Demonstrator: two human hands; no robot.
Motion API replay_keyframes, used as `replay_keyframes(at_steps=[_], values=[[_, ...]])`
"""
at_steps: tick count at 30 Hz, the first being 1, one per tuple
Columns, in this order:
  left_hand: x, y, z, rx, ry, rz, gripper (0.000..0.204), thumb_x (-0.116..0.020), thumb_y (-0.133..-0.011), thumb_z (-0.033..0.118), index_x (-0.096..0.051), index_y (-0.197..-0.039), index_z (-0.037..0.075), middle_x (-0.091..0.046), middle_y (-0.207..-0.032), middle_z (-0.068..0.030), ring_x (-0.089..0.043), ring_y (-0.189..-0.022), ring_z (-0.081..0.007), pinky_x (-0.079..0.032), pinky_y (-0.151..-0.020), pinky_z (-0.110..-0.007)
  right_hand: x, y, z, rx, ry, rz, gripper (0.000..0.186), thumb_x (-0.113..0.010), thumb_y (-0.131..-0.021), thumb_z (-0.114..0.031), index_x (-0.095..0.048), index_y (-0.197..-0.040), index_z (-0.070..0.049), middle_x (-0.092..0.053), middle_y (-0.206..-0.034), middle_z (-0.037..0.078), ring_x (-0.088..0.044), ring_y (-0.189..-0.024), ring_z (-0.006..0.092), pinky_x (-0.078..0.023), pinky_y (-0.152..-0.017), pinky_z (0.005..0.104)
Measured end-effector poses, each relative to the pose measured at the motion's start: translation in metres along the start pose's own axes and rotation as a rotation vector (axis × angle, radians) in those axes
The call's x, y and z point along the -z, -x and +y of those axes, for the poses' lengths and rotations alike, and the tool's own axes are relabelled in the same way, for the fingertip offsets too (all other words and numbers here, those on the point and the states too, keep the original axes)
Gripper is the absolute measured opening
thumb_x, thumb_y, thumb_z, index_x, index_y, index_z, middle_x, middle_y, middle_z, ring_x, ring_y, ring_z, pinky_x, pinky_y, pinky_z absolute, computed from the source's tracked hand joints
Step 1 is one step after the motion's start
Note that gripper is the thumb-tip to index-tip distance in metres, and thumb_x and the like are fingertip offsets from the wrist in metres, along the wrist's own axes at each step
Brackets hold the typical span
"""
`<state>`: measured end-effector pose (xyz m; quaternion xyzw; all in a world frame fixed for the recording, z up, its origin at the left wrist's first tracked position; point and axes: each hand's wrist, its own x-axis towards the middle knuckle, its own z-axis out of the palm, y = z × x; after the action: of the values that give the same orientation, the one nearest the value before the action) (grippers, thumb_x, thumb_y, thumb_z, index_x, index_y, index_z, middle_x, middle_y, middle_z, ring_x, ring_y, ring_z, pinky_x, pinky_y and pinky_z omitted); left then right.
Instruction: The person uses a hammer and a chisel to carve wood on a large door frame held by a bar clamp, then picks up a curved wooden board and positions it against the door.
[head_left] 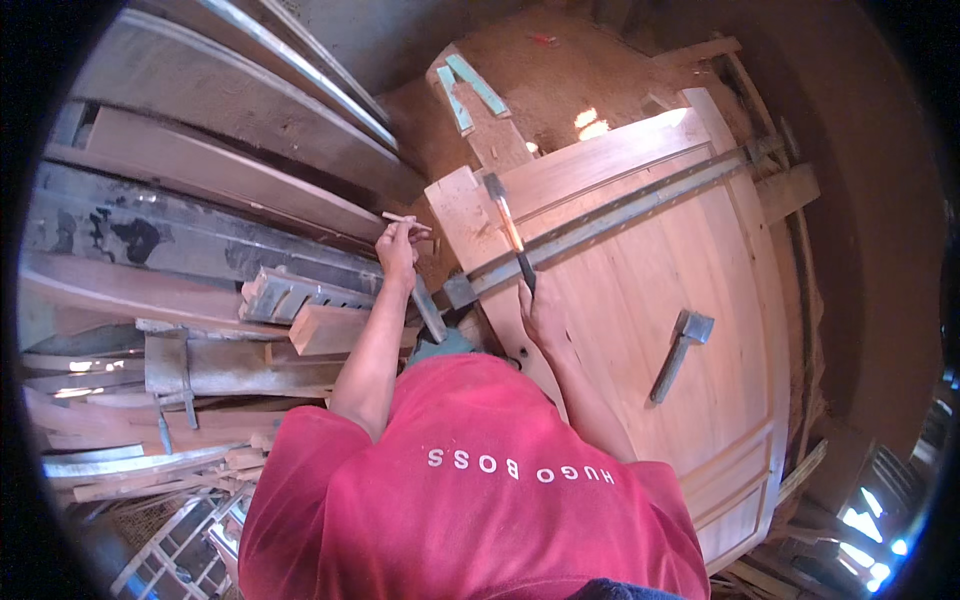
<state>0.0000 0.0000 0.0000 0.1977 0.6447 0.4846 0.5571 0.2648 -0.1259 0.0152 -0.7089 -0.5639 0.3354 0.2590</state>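
My right hand (541, 316) is closed round the dark grip of a hammer (510, 228), whose head lies over the corner of a wooden door panel (630, 290). In my left hand (397, 246), left of that corner, a short thin wooden stick (407, 221) is pinched between the fingers. A long metal bar clamp (610, 218) runs across the panel, its near end close to my right hand. On the panel's face, further right, rests a second tool (680, 355) with a blocky metal head and a short handle.
Stacked planks (230, 170) fill the left side. A slotted metal piece (295, 295) and a wood block (335, 330) lie left of my left forearm. Two pale green strips (475, 85) lie on a board beyond the panel, with sawdust (570, 60) around.
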Motion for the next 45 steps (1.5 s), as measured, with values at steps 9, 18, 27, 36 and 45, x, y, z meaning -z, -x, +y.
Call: replay_keyframes(at_steps=[9, 18, 27, 36, 45], values=[[-0.121, -0.005, 0.025, -0.135, -0.085, -0.316, 0.024, -0.06, -0.097, 0.014, -0.061, -0.117, 0.001, -0.069, -0.092, -0.0066, -0.065, -0.075, -0.0056, -0.033, -0.04, -0.017, 0.069, 0.029, 0.044, -0.259, -0.288, 0.388, 0.026, -0.058, -0.097, -0.026, -0.059, -0.107, -0.002, -0.055, -0.069, 0.011, -0.054, -0.06, 0.0243, -0.044, -0.056, 0.0387], [-0.385, -0.032, -0.025, -0.512, -0.424, -0.597, 0.018, -0.067, -0.094, 0.014, -0.071, -0.101, -0.001, -0.07, -0.089, -0.003, -0.062, -0.078, -0.0098, -0.049, -0.074, -0.025, 0.088, 0.031, 0.156, -0.495, -0.385, 0.651, 0.034, -0.054, -0.099, -0.036, -0.057, -0.094, -0.003, -0.047, -0.065, 0.001, -0.048, -0.06, 0.0128, -0.042, -0.056, 0.0326], [-0.641, -0.067, -0.086, -0.92, -0.606, -0.694, 0.022, -0.073, -0.087, 0.026, -0.072, -0.092, 0.004, -0.071, -0.078, -0.0079, -0.062, -0.072, -0.0124, -0.049, -0.069, -0.032, 0.11, -0.023, 0.185, -0.554, -0.611, 0.748, 0.031, -0.054, -0.1, -0.034, -0.055, -0.1, -0.003, -0.043, -0.067, -0.004, -0.043, -0.056, 0.004, -0.036, -0.049, 0.0221], [-0.686, -0.082, -0.129, -1.117, -0.812, -0.698, 0.023, -0.068, -0.086, 0.027, -0.069, -0.103, 0.011, -0.071, -0.097, -0.0118, -0.068, -0.09, -0.0309, -0.052, -0.077, -0.041, 0.139, -0.076, 0.208, -0.519, -0.675, 0.773, 0.027, -0.055, -0.1, -0.029, -0.056, -0.101, -0.003, -0.046, -0.067, -0.003, -0.044, -0.055, 0.0055, -0.036, -0.049, 0.0244], [-0.703, -0.093, -0.109, -1.253, -1.213, -0.869, 0.023, -0.064, -0.086, 0.024, -0.067, -0.107, 0.014, -0.068, -0.099, -0.0137, -0.064, -0.1, -0.0353, -0.052, -0.082, -0.046, 0.211, -0.153, 0.202, -0.394, -0.397, 0.786, 0.03, -0.054, -0.1, -0.03, -0.058, -0.103, 0.0, -0.054, -0.073, 0.013, -0.054, -0.068, 0.0195, -0.046, -0.064, 0.0374]])
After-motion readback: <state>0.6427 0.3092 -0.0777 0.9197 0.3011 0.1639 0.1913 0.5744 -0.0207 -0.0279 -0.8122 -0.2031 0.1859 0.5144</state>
